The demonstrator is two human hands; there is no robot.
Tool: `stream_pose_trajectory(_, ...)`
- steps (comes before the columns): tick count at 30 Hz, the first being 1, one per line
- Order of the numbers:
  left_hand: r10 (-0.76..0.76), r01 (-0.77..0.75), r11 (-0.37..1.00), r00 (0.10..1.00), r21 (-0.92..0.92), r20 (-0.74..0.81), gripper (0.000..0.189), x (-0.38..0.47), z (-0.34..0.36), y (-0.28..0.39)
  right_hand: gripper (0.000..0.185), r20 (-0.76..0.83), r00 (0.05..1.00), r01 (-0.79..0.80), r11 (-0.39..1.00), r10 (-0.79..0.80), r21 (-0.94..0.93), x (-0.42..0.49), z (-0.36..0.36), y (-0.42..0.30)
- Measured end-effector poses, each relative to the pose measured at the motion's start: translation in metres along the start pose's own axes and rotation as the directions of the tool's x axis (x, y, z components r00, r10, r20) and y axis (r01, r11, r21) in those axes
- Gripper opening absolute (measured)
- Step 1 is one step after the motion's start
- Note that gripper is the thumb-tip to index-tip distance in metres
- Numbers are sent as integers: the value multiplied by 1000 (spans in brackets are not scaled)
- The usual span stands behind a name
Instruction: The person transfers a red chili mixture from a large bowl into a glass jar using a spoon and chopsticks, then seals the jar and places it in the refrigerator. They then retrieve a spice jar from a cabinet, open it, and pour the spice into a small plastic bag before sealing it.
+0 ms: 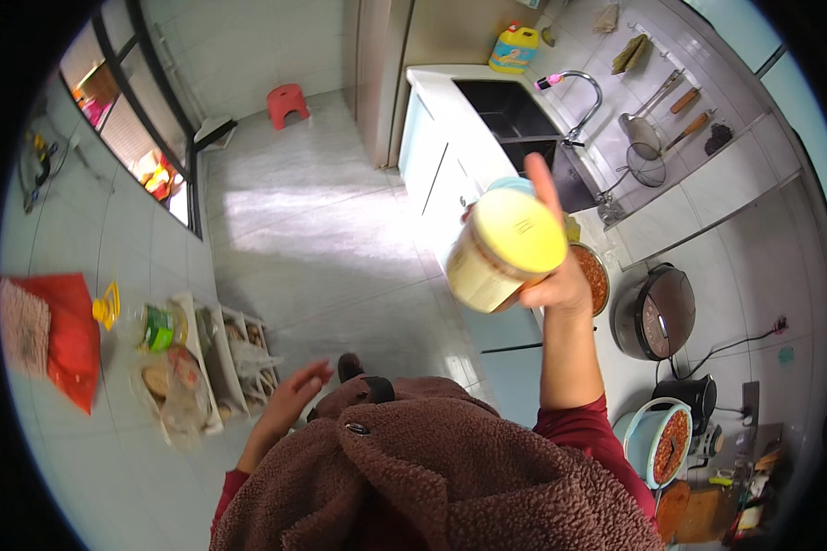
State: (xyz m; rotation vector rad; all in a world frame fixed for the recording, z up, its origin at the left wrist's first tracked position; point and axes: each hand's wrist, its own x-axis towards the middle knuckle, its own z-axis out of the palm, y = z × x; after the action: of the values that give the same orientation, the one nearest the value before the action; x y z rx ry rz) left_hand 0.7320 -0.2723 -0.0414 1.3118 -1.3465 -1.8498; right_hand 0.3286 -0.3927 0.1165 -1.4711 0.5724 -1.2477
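My right hand (562,282) grips a cylindrical container (486,272) with a yellow lid, raised over the edge of the counter by the sink; its fingers are mostly hidden behind it. Behind the container part of a light blue object shows. A round metal bowl of reddish chopped food (593,279) is partly covered by the hand and container. My left hand (296,396) hangs empty at the lower left, fingers apart, between my body and a white shelf rack (210,372).
The black sink (503,107) and curved faucet (593,89) lie ahead on the right. A rice cooker (655,313) and a light blue bucket of reddish food (637,441) stand along the counter. A red stool (287,105) is on the floor. Bags and bottles crowd the rack.
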Motion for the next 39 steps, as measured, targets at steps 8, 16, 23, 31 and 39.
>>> stream_pose_trajectory(8,186,59,924,796,-379,576,92,139,-22,166,133,110,979,-114,909,171,-400,41,66,41)
stream_pose_trajectory(16,-59,263,958,564,-112,824,95,226,-20,213,129,199,922,-251,905,331,-342,64,45,64)
stream_pose_trajectory(23,-148,366,912,717,-187,681,90,299,-4,227,102,159,957,-164,902,245,-400,77,-88,116)
stream_pose_trajectory(31,-58,263,852,907,-453,416,68,405,33,274,54,-868,491,-871,62,72,-487,-5,-369,215)
stream_pose_trajectory(39,-8,130,710,984,-692,176,78,514,52,344,63,-904,174,-958,-144,391,-247,-85,-490,260)
